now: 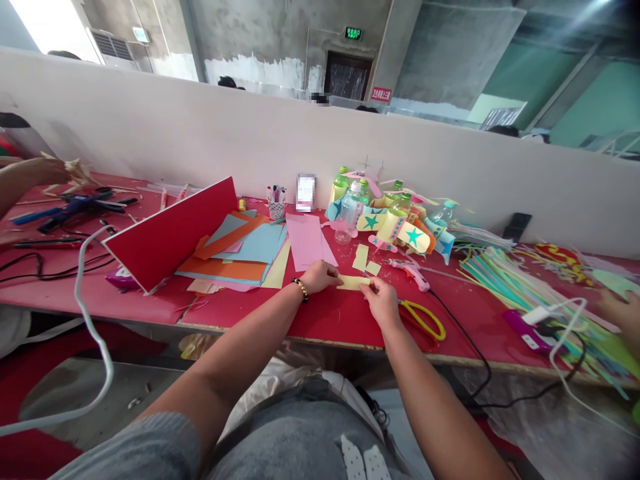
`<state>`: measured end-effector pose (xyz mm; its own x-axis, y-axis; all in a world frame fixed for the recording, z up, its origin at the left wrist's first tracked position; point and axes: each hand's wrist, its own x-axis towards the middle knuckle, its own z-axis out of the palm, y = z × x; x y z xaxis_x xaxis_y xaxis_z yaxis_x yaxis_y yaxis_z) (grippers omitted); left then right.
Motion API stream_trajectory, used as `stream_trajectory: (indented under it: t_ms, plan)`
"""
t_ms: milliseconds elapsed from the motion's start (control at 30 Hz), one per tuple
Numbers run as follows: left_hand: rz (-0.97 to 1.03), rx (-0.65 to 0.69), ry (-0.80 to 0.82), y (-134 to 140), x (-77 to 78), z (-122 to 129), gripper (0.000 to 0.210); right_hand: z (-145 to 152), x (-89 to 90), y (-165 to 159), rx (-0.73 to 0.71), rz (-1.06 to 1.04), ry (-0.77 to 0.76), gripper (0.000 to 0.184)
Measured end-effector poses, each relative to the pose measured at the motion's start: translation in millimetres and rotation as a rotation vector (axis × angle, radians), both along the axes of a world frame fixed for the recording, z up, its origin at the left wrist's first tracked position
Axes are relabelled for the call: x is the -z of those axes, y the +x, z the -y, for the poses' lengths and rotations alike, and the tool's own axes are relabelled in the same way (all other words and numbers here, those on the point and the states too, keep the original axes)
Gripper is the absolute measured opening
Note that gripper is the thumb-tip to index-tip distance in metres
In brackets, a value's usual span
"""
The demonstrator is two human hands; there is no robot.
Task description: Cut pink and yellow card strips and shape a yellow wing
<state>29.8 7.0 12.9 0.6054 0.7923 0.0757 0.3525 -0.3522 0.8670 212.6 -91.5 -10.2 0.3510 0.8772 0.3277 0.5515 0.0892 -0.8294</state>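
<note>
Between my two hands a small strip of pale yellow paper (353, 283) is stretched just above the red table. My left hand (320, 278), with a beaded bracelet on the wrist, pinches its left end. At the right end my right hand (382, 299) pinches it with thumb and fingers. Cut yellow paper pieces (361, 257) lie just beyond. Scissors with yellow handles (425, 319) rest beside my right wrist, their blades partly hidden by that hand. A pink glue gun (413, 273) lies to the right, its cord running off the table edge.
Coloured paper sheets (245, 247) and pink sheets (306, 241) lie left of centre, beside an upright red board (173, 233). Decorated plastic bottles (395, 217), a phone (305, 193) and a pen holder (277, 210) stand at the back. Other people's hands (43, 171) show at both sides.
</note>
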Motion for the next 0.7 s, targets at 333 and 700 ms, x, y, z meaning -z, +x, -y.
stream_trajectory:
  t_ms: [333,700]
  plan:
    - [0.132,0.038,-0.254,-0.5,-2.6,6.0,0.040,-2.3,6.0,2.6,-0.091,-0.337,-0.023,0.031]
    - [0.219,0.061,-0.273,4.4,0.3,10.3,0.037,0.6,-1.8,-3.9,-0.167,-0.421,-0.044,0.026]
